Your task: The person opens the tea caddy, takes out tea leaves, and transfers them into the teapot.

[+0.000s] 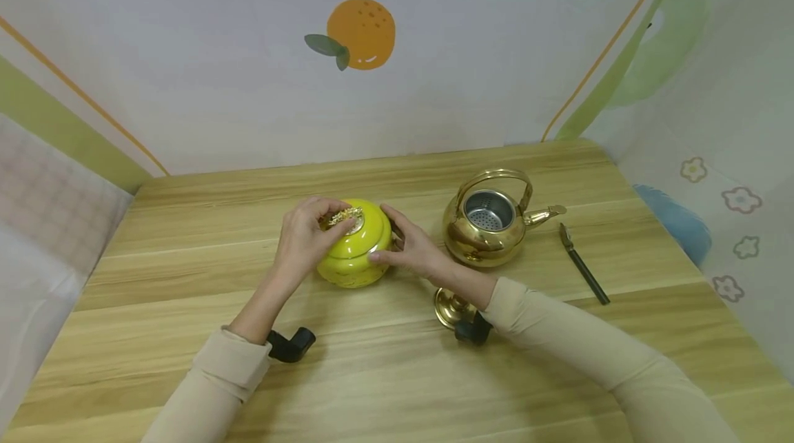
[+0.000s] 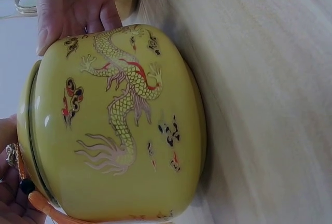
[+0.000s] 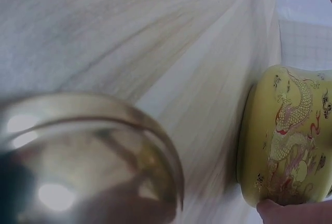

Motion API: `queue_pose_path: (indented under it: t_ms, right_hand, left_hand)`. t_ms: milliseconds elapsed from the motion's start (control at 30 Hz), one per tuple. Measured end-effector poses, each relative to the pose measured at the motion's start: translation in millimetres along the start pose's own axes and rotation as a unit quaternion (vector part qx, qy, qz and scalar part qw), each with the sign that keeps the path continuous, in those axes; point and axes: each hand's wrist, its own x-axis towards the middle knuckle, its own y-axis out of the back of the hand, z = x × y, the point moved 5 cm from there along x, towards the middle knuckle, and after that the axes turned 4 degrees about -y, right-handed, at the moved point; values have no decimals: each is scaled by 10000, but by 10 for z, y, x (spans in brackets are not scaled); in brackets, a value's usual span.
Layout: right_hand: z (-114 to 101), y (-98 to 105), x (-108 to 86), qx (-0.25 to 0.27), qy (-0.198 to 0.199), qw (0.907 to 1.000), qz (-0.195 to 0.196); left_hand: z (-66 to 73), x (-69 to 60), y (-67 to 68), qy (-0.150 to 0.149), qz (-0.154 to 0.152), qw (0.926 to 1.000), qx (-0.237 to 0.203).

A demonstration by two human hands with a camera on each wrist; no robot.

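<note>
A yellow lidded jar (image 1: 347,271) with a painted dragon (image 2: 124,99) stands upright on the table. My left hand (image 1: 305,233) is at its top, thumb and fingers pinching the gold knob of the lid (image 1: 371,226). The lid sits on the jar, and an orange tassel cord (image 2: 46,206) hangs beside it in the left wrist view. My right hand (image 1: 417,246) grips the jar's right side, thumb in front and fingers behind. Below my right wrist lies a round brass piece (image 1: 445,308), partly hidden by the forearm and black wrist mount.
A lidless brass teapot (image 1: 484,243) with a metal strainer (image 1: 490,210) inside stands right of the jar, spout pointing right. Farther right lies a slim tool (image 1: 586,271) with a dark handle and metal head. A printed cloth wall (image 1: 434,112) borders the table's back edge.
</note>
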Motion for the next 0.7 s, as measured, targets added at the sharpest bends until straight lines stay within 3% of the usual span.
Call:
queue_pose_path:
  t_ms: [700]
  right_hand:
    - [-5, -3, -10, 139, -75, 9999, 6]
  left_hand:
    - [5, -35, -14, 9, 397, 9992, 6]
